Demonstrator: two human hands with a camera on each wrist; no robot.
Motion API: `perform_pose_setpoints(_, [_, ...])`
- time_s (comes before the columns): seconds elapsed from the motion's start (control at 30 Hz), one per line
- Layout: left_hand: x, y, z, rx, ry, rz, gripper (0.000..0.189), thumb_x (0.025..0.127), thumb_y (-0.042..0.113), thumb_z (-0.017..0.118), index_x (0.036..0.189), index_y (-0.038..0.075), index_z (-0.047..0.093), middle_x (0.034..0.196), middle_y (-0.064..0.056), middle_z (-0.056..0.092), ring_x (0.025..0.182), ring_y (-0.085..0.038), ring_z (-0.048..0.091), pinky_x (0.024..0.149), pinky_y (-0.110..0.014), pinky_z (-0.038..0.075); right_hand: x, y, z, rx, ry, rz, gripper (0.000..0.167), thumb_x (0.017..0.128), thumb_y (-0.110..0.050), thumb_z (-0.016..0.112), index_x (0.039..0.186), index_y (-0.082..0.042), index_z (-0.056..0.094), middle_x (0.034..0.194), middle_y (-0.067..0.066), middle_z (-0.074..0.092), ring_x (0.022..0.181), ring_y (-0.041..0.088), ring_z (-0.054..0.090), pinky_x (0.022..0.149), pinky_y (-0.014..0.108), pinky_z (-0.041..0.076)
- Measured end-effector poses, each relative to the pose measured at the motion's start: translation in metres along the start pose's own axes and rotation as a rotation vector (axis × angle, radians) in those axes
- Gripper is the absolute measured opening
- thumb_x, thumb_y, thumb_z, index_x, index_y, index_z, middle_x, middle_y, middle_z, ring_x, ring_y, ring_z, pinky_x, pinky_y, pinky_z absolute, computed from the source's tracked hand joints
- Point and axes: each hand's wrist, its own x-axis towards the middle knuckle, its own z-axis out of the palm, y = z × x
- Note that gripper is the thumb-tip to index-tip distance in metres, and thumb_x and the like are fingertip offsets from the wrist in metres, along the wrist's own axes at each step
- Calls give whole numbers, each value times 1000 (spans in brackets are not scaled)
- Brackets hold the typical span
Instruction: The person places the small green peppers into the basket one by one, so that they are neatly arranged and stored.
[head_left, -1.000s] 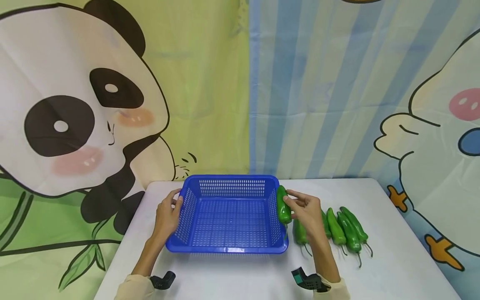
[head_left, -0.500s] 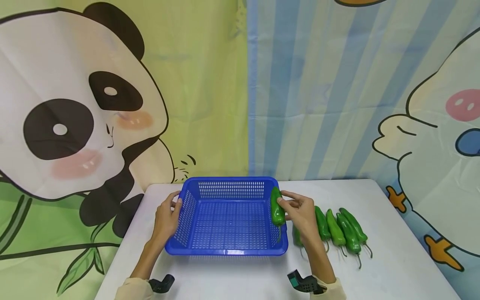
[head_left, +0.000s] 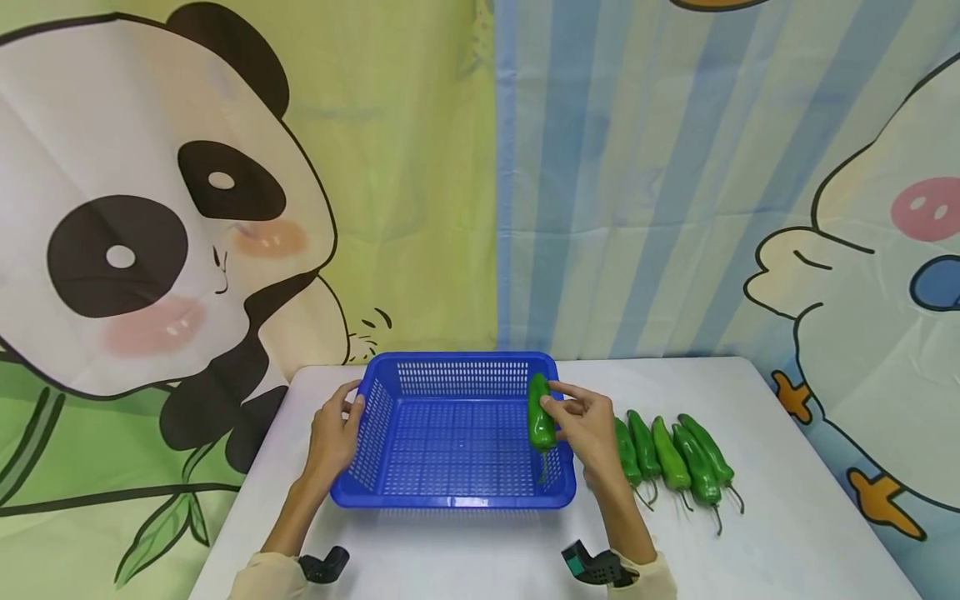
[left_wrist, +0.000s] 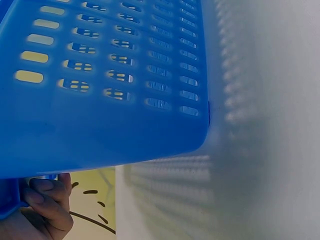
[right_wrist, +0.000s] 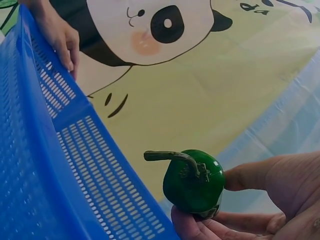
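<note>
A blue plastic basket (head_left: 453, 502) with perforated walls stands on the white table, its inside showing bare mesh. My left hand (head_left: 333, 433) grips its left rim; in the left wrist view, curled fingers (left_wrist: 52, 202) sit at the rim. Between thumb and fingers, my right hand (head_left: 588, 429) pinches a long green pepper (head_left: 539, 417) over the right side of the basket, stem end toward me. From the right wrist, the pepper (right_wrist: 195, 182) shows its bent stem and glossy top, above the level of the basket wall.
Several more green peppers (head_left: 670, 458) lie in a row on the white table (head_left: 795, 500), right of the basket and partly behind my right forearm. A printed cloth (head_left: 420, 208) with a panda and stripes hangs behind the table.
My right hand has carried the pepper leftward, from the basket's right rim to over its inside. More of the row of peppers shows now. The left hand stays on the rim.
</note>
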Motion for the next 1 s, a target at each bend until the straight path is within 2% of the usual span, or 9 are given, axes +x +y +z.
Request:
perform_pose_setpoints(0.17, [0,1,-1,7,-1,-1,44,117,22,48,156,3,55,105,-27,75,82,-33,77,68,-33,53,-1,2,8,8,-5,-1,44,101,-18,78,140,0,71,106,21,82,75,15,75,61,24,58])
perform_pose_setpoints(0.57, [0,-1,0,-6,-13,-8,45,118,22,47,157,3,54,105,-26,74,79,-29,76,66,-31,52,-7,3,25,47,-12,1,44,99,-16,79,139,0,72,105,22,82,72,15,75,60,24,58])
perform_pose_setpoints(1.0, [1,-1,1,-7,-5,1,44,117,22,48,156,3,55,104,-27,74,80,-31,77,67,-30,52,-8,4,34,46,-10,8,44,99,-17,80,139,0,72,106,22,82,80,18,78,61,25,60])
